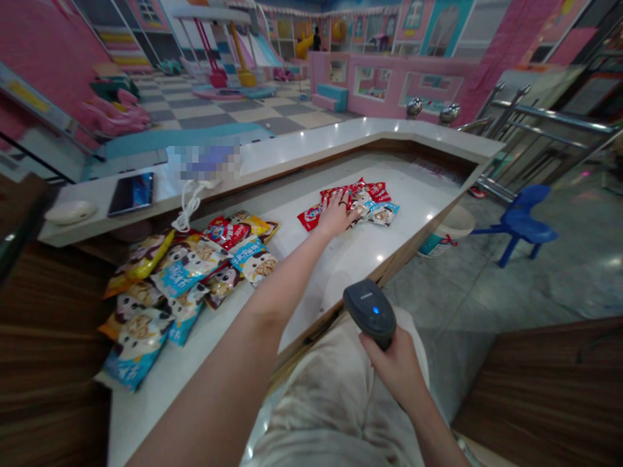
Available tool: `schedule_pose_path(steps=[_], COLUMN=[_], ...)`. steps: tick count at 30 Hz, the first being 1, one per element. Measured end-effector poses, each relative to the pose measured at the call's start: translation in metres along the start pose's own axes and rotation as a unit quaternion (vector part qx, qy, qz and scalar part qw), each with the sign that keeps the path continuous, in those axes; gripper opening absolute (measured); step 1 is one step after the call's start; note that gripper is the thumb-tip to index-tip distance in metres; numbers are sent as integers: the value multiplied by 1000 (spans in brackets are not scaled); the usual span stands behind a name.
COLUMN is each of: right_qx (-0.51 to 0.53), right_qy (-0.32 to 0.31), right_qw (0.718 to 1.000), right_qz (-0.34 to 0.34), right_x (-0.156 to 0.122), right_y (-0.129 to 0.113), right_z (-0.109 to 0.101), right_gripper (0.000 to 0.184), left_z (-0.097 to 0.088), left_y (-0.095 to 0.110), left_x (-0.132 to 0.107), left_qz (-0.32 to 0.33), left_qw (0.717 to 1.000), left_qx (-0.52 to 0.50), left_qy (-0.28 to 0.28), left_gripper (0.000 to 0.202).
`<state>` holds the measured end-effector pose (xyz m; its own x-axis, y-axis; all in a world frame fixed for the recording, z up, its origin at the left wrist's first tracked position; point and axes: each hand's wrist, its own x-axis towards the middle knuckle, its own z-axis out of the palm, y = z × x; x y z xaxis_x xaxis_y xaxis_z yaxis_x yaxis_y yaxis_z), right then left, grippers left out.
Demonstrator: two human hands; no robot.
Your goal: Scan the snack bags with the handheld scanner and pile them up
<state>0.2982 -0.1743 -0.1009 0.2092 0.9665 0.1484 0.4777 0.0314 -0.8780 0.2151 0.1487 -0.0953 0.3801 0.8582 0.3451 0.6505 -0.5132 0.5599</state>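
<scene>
Dim, flat indoor light; wood panel at lower left darkest. Pinpoint glare on white counter, right of center, and ledge above; glints on railing, right. Scanner glows blue, lower center. Far background soft. Edges stretched. Pixelated patch upper left.

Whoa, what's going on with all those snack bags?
A person has their left hand spread over a small pile of red and blue snack bags on the white counter. Their right hand grips a dark handheld scanner with a blue light on, held over their lap. A bigger pile of bags lies to the left.
</scene>
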Motion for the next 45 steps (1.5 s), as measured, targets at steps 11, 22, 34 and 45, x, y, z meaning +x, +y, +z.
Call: schedule_pose_path(steps=[11, 22, 34, 45], right_qx=[29, 38, 37, 35], right_qy=[-36, -51, -42, -59], right_qw=[999, 998, 998, 998], right_qz=[5, -1, -2, -7], right_x=[-10, -16, -20, -16], right_y=[-4, -11, -11, -17], right_z=[7, 15, 13, 23], right_gripper=[13, 12, 14, 11], left_z=[-74, -92, -92, -65], left_y=[-6, -64, -10, -22], left_x=[-179, -240, -223, -221], left_qz=[-17, -104, -163, -322], left_qw=[986, 987, 862, 560], left_qx=[-131, 51, -470, -759], left_qy=[103, 114, 102, 79], left_gripper=[65, 57, 42, 31])
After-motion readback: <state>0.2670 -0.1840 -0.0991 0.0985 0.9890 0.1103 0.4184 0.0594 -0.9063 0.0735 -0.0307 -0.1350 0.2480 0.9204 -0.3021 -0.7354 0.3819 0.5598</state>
